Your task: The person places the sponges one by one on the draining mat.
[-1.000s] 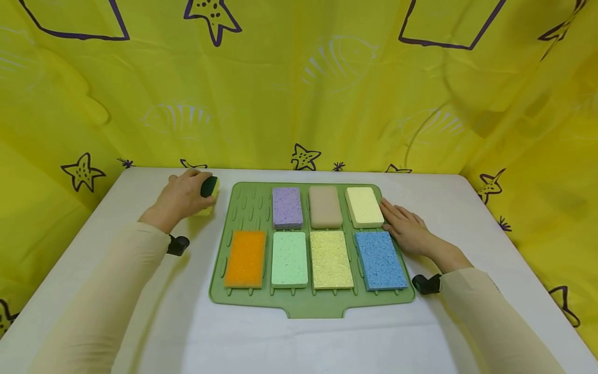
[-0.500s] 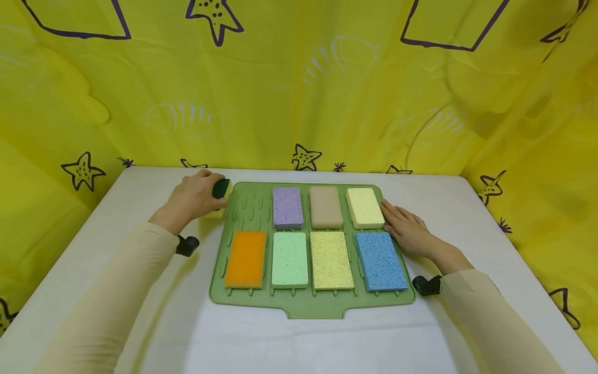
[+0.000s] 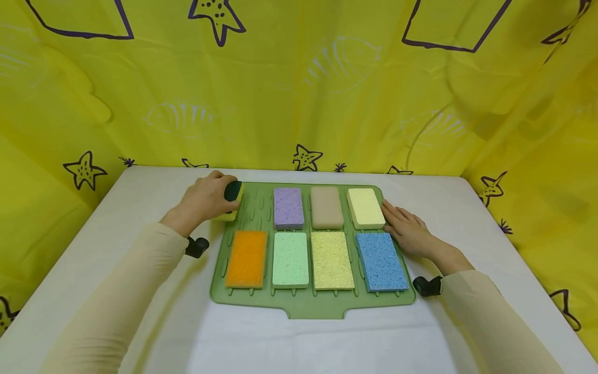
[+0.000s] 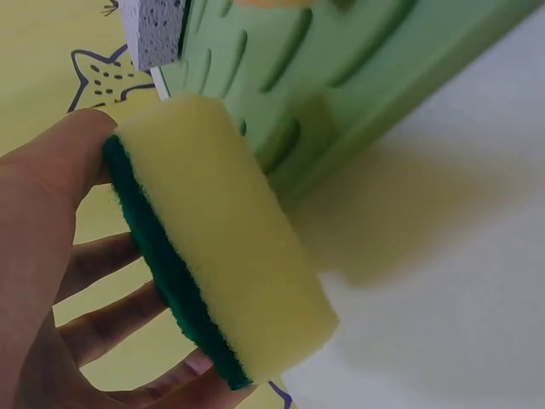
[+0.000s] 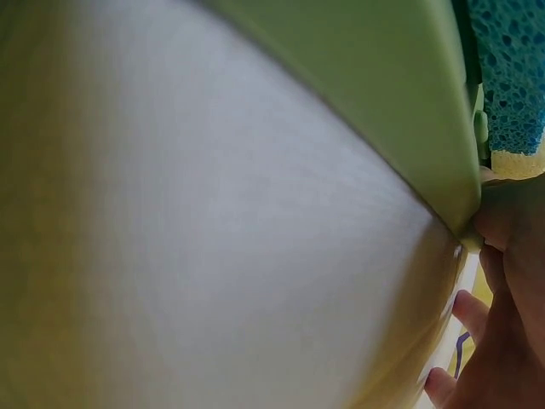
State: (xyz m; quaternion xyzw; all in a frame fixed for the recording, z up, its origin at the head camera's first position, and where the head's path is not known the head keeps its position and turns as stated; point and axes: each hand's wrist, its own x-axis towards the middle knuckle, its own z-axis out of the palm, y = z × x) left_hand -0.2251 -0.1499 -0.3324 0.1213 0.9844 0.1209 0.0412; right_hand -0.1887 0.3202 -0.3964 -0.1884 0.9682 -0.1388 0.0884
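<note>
My left hand [image 3: 201, 200] pinches a yellow scrub sponge [image 4: 230, 230] with a dark green scouring side, thumb on one end and fingers on the other. It hovers at the upper left edge of a green ridged drying mat [image 3: 315, 309]; whether it touches the mat I cannot tell. My right hand [image 3: 407, 228] rests beside the mat's right edge with fairly straight fingers, touching that edge. On the mat lie a purple sponge [image 3: 288, 208], a tan one [image 3: 326, 208] and a cream one [image 3: 366, 208] at the back.
In the mat's front row lie an orange sponge [image 3: 246, 259], a mint green sponge [image 3: 290, 259], a pale yellow sponge [image 3: 332, 259] and a blue sponge [image 3: 381, 261]. Under the mat is a white table [image 3: 252, 343]. A yellow patterned curtain [image 3: 261, 104] stands behind and at both sides.
My left hand has carried the scrub sponge rightward, from beside the mat to over its upper left edge. The right hand stays in place.
</note>
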